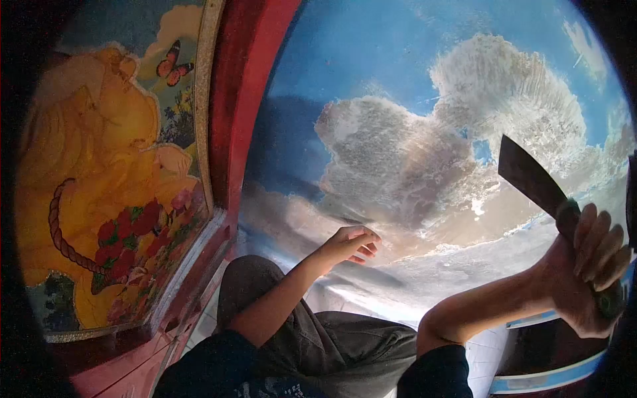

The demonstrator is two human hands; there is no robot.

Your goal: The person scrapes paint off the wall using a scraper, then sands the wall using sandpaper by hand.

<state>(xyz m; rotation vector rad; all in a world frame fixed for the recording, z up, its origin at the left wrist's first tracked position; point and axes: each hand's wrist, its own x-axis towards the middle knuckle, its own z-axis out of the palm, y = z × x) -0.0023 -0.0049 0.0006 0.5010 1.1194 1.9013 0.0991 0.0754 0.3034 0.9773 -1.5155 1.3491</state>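
My right hand (592, 282) is closed around the handle of a putty knife (531, 176). Its dark blade widens toward a straight end and points up and left, in front of the wall (371, 46); contact between them cannot be made out. My left hand (353, 244) is near the lower part of that wall, fingers loosely curled and slightly apart, with nothing visible in it. Blue paint covers the upper wall. Large rough whitish-grey patches (391, 159) show across its middle, with ragged edges against the blue.
At left stands a painted panel (176, 109) with a butterfly, red flowers and a yellow figure, beside a red frame (242, 99). My bent legs (298, 331) are below my hands. A blue-and-white curved edge (551, 381) lies at lower right, next to pale tiles (484, 355).
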